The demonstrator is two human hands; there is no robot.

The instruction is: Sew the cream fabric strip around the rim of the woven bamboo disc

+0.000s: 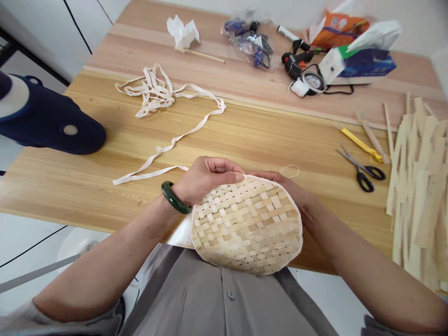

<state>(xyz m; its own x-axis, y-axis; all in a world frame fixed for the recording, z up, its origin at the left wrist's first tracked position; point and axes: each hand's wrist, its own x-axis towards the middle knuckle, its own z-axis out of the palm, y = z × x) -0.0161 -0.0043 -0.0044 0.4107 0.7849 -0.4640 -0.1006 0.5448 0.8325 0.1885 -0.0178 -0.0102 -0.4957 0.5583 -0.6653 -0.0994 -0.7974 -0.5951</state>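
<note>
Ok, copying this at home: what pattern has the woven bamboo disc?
The woven bamboo disc shows a stepped over-under weave of pale strips; head view.

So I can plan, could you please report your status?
Left hand gripping woven bamboo disc at rim; right hand at far edge. Cream fabric strip lying beside left hand.

Our left hand arches over, its fingers curled and pointing right, the wrist bent a little. Our right hand lies lower and flatter, its fingers reaching left, so the fingertips of the two hands come just beside each other. Our bare left forearm and right forearm slope inward from the lower corners, elbows held well apart.
</note>
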